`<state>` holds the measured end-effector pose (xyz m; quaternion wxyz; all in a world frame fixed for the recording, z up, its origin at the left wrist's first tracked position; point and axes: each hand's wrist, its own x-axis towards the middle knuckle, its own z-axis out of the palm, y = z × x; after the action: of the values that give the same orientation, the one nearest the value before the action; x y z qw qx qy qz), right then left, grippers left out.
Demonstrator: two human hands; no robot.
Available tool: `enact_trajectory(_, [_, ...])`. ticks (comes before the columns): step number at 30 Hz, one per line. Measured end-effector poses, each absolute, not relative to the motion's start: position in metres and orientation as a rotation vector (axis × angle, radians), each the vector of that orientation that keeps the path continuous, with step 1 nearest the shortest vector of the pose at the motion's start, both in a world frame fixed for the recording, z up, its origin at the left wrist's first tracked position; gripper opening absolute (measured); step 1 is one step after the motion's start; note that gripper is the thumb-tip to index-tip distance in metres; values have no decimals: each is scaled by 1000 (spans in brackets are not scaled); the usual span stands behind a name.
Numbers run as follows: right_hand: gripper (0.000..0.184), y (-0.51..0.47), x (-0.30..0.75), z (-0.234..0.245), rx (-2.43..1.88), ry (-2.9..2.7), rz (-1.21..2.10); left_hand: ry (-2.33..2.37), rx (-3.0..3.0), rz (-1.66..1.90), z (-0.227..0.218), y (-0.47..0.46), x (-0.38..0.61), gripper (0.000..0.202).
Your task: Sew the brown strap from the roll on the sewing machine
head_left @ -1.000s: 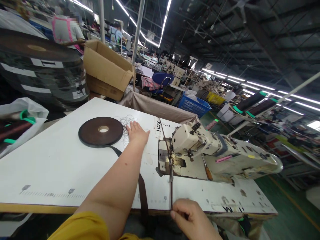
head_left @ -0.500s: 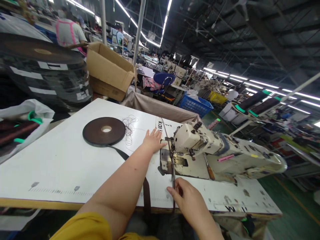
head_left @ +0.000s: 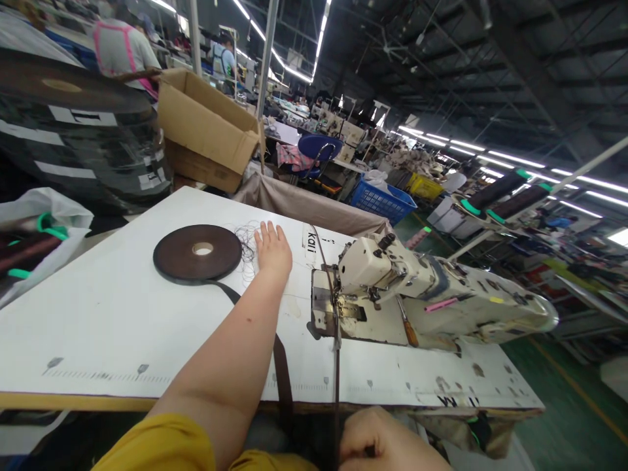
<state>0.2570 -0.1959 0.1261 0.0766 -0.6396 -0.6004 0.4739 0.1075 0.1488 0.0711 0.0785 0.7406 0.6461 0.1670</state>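
Strip [head_left: 337, 376], thin and brown, at the needle end of the machine [head_left: 366, 261], then down across the front edge of the table [head_left: 122, 320]. Right hand [head_left: 375, 441] low beside strip, fingers curled; cannot tell whether clamped on it. Left hand [head_left: 275, 254] palm down on table, fingers slightly apart, by loose threads [head_left: 246, 241]. Reel [head_left: 174, 255] flat to the left, tape [head_left: 282, 376] leading from it beneath left forearm [head_left: 230, 353].

The white table [head_left: 122, 320] bears a machine [head_left: 461, 307]; left of it lie loose threads [head_left: 246, 243] and, farther, a roll [head_left: 199, 265].
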Motion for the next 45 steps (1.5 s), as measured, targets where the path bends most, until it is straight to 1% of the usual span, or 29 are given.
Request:
enact_trajectory(2, [25, -181, 252, 123, -2031, -1731, 1199, 1828, 2291, 498, 72, 143, 116, 68])
enact_trajectory(5, [23, -154, 243, 115, -2224, -1672, 739, 1649, 2367, 415, 67, 137, 129, 71])
enact_trajectory(7, [20, -141, 237, 111, -2318, -1698, 558, 1627, 2353, 367, 63, 137, 130, 75])
enact_trajectory(9, [22, -134, 235, 108, -2347, -1741, 470, 1722, 2283, 365, 61, 142, 122, 80])
enact_trajectory(11, [27, -135, 235, 108, -2299, -1738, 514, 1866, 2189, 407, 64, 149, 108, 76])
enact_trajectory(13, [28, -144, 238, 109, -2195, -1692, 699, 1967, 2134, 480, 70, 156, 95, 67])
enact_trajectory(15, [27, -161, 242, 112, -2101, -1650, 917, 1990, 2140, 549, 76, 159, 89, 66])
enact_trajectory(17, [22, -180, 247, 116, -2066, -1659, 1093, 1926, 2196, 571, 78, 157, 94, 68])
enact_trajectory(20, [6, -201, 255, 125, -2052, -1727, 1343, 1665, 2343, 486, 73, 150, 114, 71])
enact_trajectory(21, [5, -202, 257, 128, -2048, -1736, 1397, 1564, 2389, 437, 69, 147, 120, 71])
enact_trajectory(22, [7, -201, 258, 130, -2036, -1745, 1422, 1479, 2422, 386, 65, 145, 125, 71])
enact_trajectory(24, [20, -188, 257, 131, -2019, -1735, 1343, 1418, 2433, 304, 58, 141, 129, 73])
enact_trajectory(25, [26, -179, 255, 130, -2027, -1717, 1220, 1459, 2407, 282, 56, 141, 127, 76])
enact_trajectory(26, [28, -169, 252, 129, -2059, -1673, 1064, 1541, 2362, 274, 56, 142, 124, 80])
enact_trajectory(28, [27, -150, 246, 124, -2149, -1617, 808, 1773, 2228, 291, 58, 147, 113, 83])
enact_trajectory(30, [24, -138, 240, 117, -2240, -1635, 638, 1972, 2102, 339, 64, 153, 102, 78])
enact_trajectory(32, [22, -133, 237, 111, -2308, -1689, 522, 2033, 2087, 409, 71, 156, 97, 74])
enact_trajectory(34, [23, -135, 237, 107, -2309, -1723, 493, 1939, 2188, 460, 75, 154, 101, 74])
enact_trajectory(36, [25, -139, 239, 105, -2239, -1723, 554, 1711, 2346, 447, 75, 146, 112, 74])
enact_trajectory(38, [27, -142, 243, 104, -2155, -1701, 626, 1429, 2480, 368, 71, 136, 128, 74])
enact_trajectory(40, [29, -144, 244, 104, -2113, -1675, 651, 1256, 2526, 268, 65, 127, 141, 77])
enact_trajectory(42, [30, -145, 244, 106, -2101, -1661, 653, 1260, 2497, 204, 61, 124, 144, 84])
enact_trajectory(45, [28, -152, 244, 111, -2068, -1653, 745, 1553, 2334, 200, 61, 134, 130, 90])
